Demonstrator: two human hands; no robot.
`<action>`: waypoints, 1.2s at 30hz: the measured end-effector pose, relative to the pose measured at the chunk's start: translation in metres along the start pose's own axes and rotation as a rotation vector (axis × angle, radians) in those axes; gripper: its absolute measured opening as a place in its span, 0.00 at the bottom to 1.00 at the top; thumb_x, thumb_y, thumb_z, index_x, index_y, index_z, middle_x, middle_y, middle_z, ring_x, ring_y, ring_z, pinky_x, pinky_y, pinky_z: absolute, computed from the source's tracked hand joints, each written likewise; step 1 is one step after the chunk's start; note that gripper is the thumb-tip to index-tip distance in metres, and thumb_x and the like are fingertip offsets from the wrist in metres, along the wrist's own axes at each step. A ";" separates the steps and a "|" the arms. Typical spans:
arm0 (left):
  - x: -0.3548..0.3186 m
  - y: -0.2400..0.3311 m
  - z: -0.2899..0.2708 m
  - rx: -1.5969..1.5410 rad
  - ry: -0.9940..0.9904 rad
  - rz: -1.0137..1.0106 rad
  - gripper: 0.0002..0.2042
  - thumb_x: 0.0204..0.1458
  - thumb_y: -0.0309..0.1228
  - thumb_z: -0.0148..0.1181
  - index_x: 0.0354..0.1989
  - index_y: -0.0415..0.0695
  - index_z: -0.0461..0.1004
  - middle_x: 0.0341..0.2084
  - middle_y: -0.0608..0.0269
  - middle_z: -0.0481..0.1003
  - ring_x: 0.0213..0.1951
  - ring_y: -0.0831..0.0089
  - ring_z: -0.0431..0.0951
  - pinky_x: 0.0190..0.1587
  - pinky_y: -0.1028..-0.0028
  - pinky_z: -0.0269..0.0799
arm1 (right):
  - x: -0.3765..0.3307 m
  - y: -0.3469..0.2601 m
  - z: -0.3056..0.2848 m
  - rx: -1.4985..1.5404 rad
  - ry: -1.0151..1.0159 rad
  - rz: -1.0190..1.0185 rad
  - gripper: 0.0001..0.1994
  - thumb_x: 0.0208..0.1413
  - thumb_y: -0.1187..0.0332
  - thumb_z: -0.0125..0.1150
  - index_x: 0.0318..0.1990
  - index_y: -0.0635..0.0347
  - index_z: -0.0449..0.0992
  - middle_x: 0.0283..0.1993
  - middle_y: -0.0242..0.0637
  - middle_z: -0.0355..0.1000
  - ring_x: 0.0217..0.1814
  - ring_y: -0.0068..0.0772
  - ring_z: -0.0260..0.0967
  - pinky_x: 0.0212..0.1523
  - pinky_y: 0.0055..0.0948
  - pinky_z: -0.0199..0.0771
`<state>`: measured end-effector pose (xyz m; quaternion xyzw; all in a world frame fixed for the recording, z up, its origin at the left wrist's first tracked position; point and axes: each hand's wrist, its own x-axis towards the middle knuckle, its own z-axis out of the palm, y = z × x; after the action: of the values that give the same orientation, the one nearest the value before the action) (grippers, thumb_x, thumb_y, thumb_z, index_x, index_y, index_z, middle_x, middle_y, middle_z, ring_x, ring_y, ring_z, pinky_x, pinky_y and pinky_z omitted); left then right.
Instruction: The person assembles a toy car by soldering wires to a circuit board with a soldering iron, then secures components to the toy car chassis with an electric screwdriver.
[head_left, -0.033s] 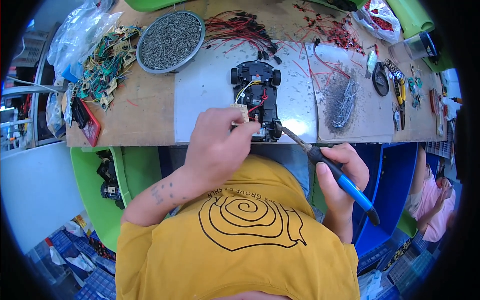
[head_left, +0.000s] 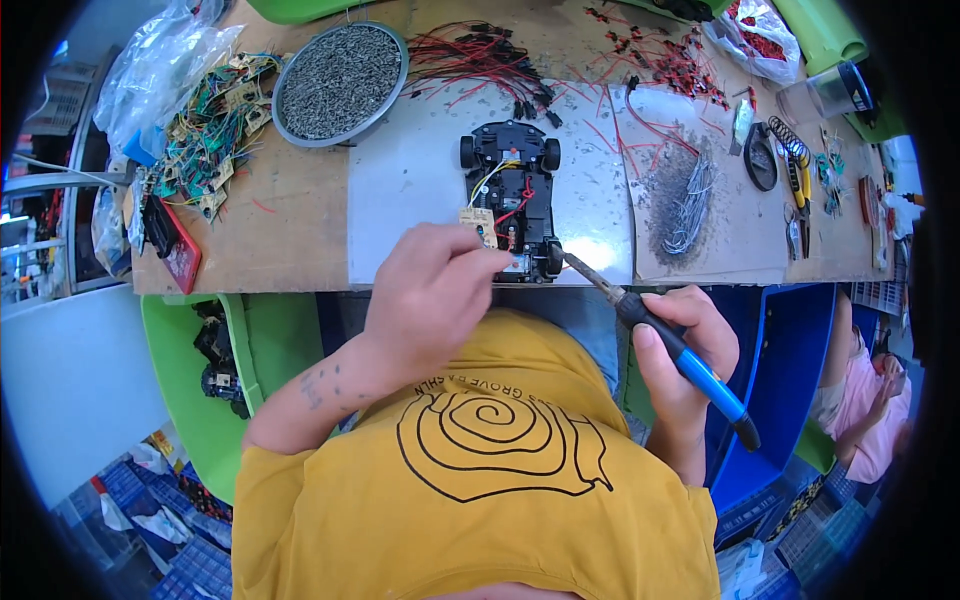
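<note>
- Blue-handled soldering iron (head_left: 680, 355) gripped in the right hand (head_left: 685, 350), near right; its metal tip slants up-left to the near right corner of the toy car chassis (head_left: 512, 200).
- Left hand (head_left: 430, 295) curled over the near end of the chassis, fingertips pinched at the small tan circuit board (head_left: 479, 222); whether it grips the board or a wire I cannot tell.
- Chassis lies on a grey sheet at the near edge of the tabletop (head_left: 290, 230), body shell off, wheels on, red and yellow wires exposed.
- Judgement: the soldering looks mid-way; board not yet seated, wires loose, no shell in view.
- Farther: round tray of small dark parts (head_left: 340, 80) far left, with a pile of green circuit boards (head_left: 205, 135) left of it.
- Far centre: bundle of red and black wires (head_left: 480, 60); grey wire heap (head_left: 690, 195) to the right.
- Far right edge: pliers (head_left: 797, 195).
</note>
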<state>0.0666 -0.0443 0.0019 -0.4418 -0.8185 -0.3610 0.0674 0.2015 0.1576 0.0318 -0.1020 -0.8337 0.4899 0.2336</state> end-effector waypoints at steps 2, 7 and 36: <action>-0.005 -0.002 -0.004 -0.347 0.041 -0.135 0.13 0.41 0.21 0.69 0.36 0.44 0.74 0.28 0.60 0.75 0.26 0.63 0.74 0.27 0.69 0.69 | -0.001 -0.001 -0.001 0.006 0.005 0.026 0.10 0.38 0.76 0.65 0.32 0.65 0.77 0.24 0.38 0.72 0.24 0.30 0.67 0.28 0.25 0.66; 0.000 -0.010 -0.001 -0.199 -0.003 0.037 0.11 0.39 0.27 0.69 0.32 0.47 0.75 0.24 0.70 0.74 0.28 0.68 0.72 0.31 0.69 0.65 | -0.002 -0.004 0.001 0.017 -0.009 0.032 0.10 0.37 0.76 0.66 0.32 0.65 0.77 0.24 0.38 0.72 0.24 0.31 0.68 0.27 0.25 0.66; -0.006 0.008 0.008 0.382 0.021 0.193 0.07 0.38 0.30 0.65 0.29 0.49 0.79 0.32 0.75 0.77 0.50 0.65 0.73 0.53 0.52 0.54 | -0.002 -0.001 0.009 -0.078 -0.151 -0.224 0.13 0.32 0.77 0.67 0.32 0.62 0.79 0.21 0.34 0.71 0.21 0.33 0.67 0.23 0.29 0.64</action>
<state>0.0779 -0.0402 -0.0023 -0.4937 -0.8252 -0.1955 0.1927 0.1989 0.1497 0.0289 0.0198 -0.8735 0.4341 0.2194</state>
